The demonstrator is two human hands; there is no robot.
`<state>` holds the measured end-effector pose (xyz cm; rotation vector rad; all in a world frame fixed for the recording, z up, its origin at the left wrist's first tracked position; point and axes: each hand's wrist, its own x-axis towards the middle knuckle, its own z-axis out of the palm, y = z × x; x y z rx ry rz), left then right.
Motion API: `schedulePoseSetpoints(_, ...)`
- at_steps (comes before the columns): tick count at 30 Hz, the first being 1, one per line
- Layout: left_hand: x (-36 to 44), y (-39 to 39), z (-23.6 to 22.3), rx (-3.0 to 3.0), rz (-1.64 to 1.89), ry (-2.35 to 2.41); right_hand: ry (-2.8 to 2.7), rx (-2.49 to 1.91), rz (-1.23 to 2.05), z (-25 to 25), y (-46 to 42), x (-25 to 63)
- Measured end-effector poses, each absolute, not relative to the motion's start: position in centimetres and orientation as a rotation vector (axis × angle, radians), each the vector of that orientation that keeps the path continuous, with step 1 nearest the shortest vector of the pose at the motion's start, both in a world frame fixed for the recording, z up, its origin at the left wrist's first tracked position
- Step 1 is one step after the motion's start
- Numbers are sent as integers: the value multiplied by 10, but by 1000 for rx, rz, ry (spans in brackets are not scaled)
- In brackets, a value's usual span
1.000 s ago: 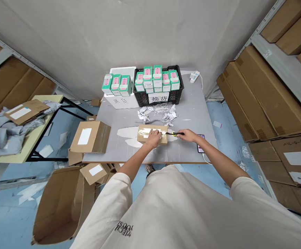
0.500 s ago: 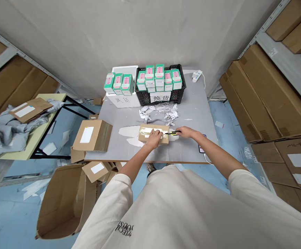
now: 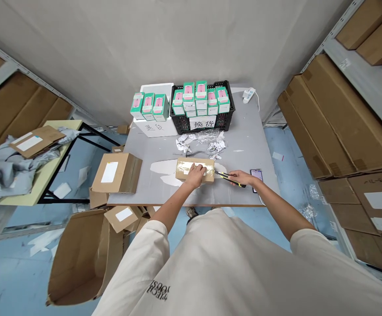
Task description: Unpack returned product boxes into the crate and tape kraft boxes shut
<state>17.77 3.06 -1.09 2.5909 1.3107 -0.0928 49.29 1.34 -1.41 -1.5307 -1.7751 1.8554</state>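
Observation:
A taped brown cardboard box (image 3: pixel 181 170) with a white label lies near the front of the grey table (image 3: pixel 138 175). My left hand (image 3: pixel 196 175) rests on its top, fingers spread over the label and clear tape. At the box's right end, my right hand (image 3: pixel 241 177) grips black-and-yellow scissors (image 3: pixel 233 179). Their handles are apart, and the tips reach the taped right edge of the box. A phone (image 3: pixel 257 177) lies just right of my right hand, partly covered by my wrist.
Behind the box lie crumpled papers (image 3: pixel 217 146) and clear plastic wrap (image 3: pixel 208 136). A black crate (image 3: pixel 181 125) and a white foam box (image 3: pixel 158 128) carry green-and-pink boxes. Another carton (image 3: pixel 117 173) stands at left, an open carton (image 3: pixel 79 263) on the floor. A power strip (image 3: pixel 248 95) sits back right.
My right hand has shifted slightly right and down, and the scissors are now angled with their handles apart. My left hand stays on the box. More of the phone shows.

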Motion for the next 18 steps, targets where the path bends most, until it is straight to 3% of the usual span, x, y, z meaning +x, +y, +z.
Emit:
schedulePoseSetpoints(13,175,24,-14,2536,-8,1309,-1710,-1497,1794,-37,1,484)
schedulePoseSetpoints(18,177,27,-11,2433,254,1374,-1602,-1550,1647,-28,-6,493)
